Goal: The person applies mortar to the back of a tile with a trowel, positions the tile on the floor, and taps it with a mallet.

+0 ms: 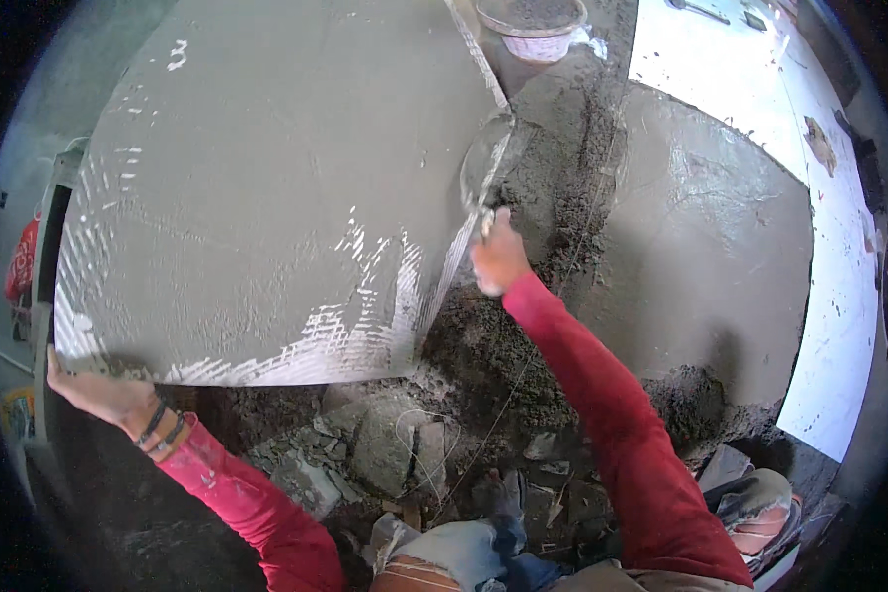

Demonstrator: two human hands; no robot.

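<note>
Biggest by far, from where I stand, is the broad slab (286,178) in front of the person, coated in wet grey mortar, with pale ridged stripes showing through along its lower and right edges. To its right, past a strip of dark, crumbly ground (562,266), lies a smooth grey layer (701,266), bordered by white panels (730,59) at the far side and right. Broken chunks (380,444) are scattered below the slab, near the person's knees. A pinkish basin (538,47) of grey mix sits near the slab's upper right edge. The left hand (109,395), dark bands at its wrist, is at the slab's lower left corner; I cannot tell whether its fingers are clamped there, as they are partly hidden. The right hand (498,255) has its fingers closed around a trowel (483,168), whose blurred blade meets the slab's right edge.
</note>
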